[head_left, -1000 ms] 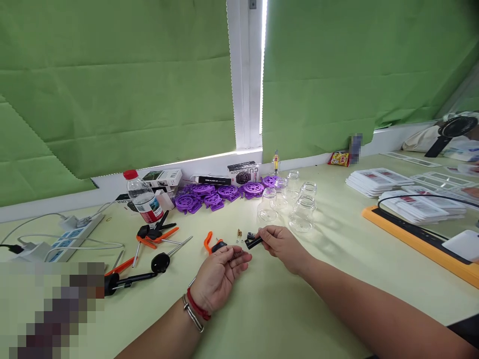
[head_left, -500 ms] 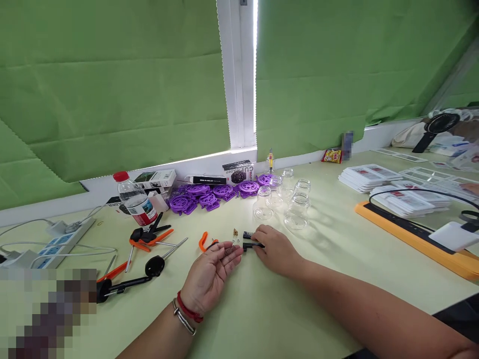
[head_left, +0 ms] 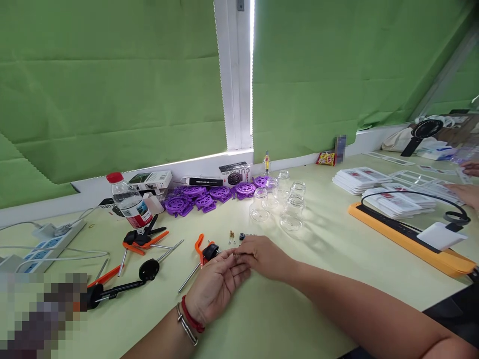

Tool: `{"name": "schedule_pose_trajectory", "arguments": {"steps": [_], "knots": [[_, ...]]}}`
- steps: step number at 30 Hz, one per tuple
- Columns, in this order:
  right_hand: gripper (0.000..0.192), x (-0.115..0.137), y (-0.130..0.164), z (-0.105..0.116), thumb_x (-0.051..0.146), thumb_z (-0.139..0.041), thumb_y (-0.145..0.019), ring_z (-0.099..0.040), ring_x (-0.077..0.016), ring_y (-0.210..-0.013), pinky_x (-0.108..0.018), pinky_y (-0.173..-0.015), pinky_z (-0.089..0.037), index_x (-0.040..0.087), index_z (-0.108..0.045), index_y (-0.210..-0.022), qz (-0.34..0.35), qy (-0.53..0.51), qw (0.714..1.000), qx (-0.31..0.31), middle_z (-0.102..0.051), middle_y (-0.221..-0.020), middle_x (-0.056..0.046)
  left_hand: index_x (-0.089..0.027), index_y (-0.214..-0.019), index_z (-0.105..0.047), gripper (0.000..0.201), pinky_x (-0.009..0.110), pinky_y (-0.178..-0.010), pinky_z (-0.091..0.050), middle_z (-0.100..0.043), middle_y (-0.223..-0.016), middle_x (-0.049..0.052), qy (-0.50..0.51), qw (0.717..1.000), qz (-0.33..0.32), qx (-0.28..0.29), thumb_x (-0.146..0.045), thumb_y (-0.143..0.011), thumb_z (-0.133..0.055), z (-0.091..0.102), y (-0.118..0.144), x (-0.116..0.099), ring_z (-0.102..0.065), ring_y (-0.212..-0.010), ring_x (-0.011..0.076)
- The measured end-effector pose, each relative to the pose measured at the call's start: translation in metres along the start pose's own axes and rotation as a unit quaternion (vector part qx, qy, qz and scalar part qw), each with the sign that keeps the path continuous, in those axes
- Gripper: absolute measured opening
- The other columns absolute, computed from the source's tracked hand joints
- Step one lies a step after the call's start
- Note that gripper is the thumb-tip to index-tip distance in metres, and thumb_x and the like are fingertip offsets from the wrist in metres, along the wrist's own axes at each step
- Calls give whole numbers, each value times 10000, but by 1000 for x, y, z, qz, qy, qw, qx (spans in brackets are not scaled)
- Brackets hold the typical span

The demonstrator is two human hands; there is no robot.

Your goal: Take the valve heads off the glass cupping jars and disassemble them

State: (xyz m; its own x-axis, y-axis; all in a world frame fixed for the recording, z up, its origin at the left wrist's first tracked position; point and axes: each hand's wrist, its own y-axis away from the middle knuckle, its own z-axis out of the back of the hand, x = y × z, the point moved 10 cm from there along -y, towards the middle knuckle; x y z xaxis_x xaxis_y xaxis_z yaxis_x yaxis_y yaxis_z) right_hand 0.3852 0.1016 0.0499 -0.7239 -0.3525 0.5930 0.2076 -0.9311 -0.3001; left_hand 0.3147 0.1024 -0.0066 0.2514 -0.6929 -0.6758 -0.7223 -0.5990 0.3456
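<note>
My left hand (head_left: 214, 284) is palm up, its thumb and fingers pinched on a small coil spring that barely shows between the fingertips. My right hand (head_left: 267, 257) comes in from the right with its fingers closed and bent down, meeting the left fingertips; what they grip is hidden. Just beyond the right hand lies a small black part with a spring (head_left: 247, 236), partly covered by that hand. Small brass pieces (head_left: 231, 234) sit to its left. A black and orange clamp-like part with a metal rod (head_left: 210, 251) lies beside the left fingers.
More black and orange parts (head_left: 144, 242) lie left, near a water bottle (head_left: 130, 202) and a power strip (head_left: 56, 247). Purple plastic pieces (head_left: 205, 200) and glass jars (head_left: 292, 214) stand behind. An orange bar (head_left: 404, 237), stacked cards (head_left: 361, 179) and another person's hand (head_left: 466, 193) are right.
My right hand has moved left from the black parts to my left fingertips. The black rod it was touching no longer shows. The view has shifted slightly to the right.
</note>
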Motion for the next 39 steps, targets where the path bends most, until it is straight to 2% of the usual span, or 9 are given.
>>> {"name": "schedule_pose_trajectory", "arguments": {"steps": [3, 6, 9, 13, 17, 23, 32, 39], "knots": [[215, -31, -13, 20, 174, -554, -817, -609, -151, -818, -258, -758, -453, 213, -714, -955, -72, -8, 997, -27, -682, -877, -27, -85, -1058, -538, 194, 383, -972, -459, -639, -1113, 197, -6, 999, 12, -33, -135, -874, -500, 7, 1, 0, -622, -1057, 252], [211, -64, -23, 26, 191, -590, -787, -620, -168, -828, -269, -756, -461, 186, -727, -948, -131, 5, 991, -14, -693, -913, -49, -70, -1064, -531, 203, 390, -989, -451, -617, -1158, 228, -9, 999, 19, -50, -130, -872, -504, 13, 3, -1, -609, -1086, 266], [230, -78, -30, 25, 141, -563, -796, -605, -172, -868, -274, -789, -448, 183, -731, -947, -115, 53, 992, -7, -676, -919, -60, -67, -1060, -533, 200, 394, -1000, -444, -608, -1174, 236, -15, 998, 19, -52, -121, -869, -503, 16, 4, -3, -609, -1088, 269], [270, -79, -32, 18, 75, -505, -811, -580, -158, -823, -265, -742, -436, 178, -734, -910, -76, 103, 992, -3, -632, -870, -66, -70, -1055, -533, 201, 399, -1003, -442, -611, -1171, 234, -20, 998, 18, -55, -115, -861, -513, 19, 4, -4, -603, -1097, 277], [284, -80, -30, 14, 60, -483, -819, -571, -160, -831, -268, -738, -433, 185, -730, -881, -64, 110, 992, -7, -616, -878, -67, -70, -1056, -535, 207, 401, -1005, -440, -614, -1169, 231, -22, 998, 23, -51, -108, -853, -518, 18, 3, -3, -598, -1102, 281], [260, -81, -25, 14, 100, -484, -836, -575, -162, -843, -275, -761, -448, 191, -721, -891, -66, 73, 995, -20, -628, -895, -60, -79, -1034, -548, 190, 412, -1005, -434, -621, -1154, 227, -27, 998, 23, -47, -114, -849, -524, 19, 3, -1, -605, -1091, 281], [263, -86, -23, 15, 100, -483, -826, -581, -178, -876, -295, -806, -449, 182, -719, -910, -90, 72, 993, -13, -642, -916, -69, -90, -1031, -546, 190, 418, -1009, -426, -630, -1140, 214, -34, 998, 19, -41, -120, -844, -533, 21, 1, -2, -601, -1097, 283], [343, -88, -25, 17, 158, -416, -875, -579, -170, -876, -299, -806, -448, 215, -665, -1104, -113, 23, 993, -8, -634, -965, -61, -87, -1013, -554, 178, 422, -1005, -429, -630, -1133, 225, -29, 998, 20, -43, -115, -837, -537, 21, -1, -1, -613, -1076, 284]]}}
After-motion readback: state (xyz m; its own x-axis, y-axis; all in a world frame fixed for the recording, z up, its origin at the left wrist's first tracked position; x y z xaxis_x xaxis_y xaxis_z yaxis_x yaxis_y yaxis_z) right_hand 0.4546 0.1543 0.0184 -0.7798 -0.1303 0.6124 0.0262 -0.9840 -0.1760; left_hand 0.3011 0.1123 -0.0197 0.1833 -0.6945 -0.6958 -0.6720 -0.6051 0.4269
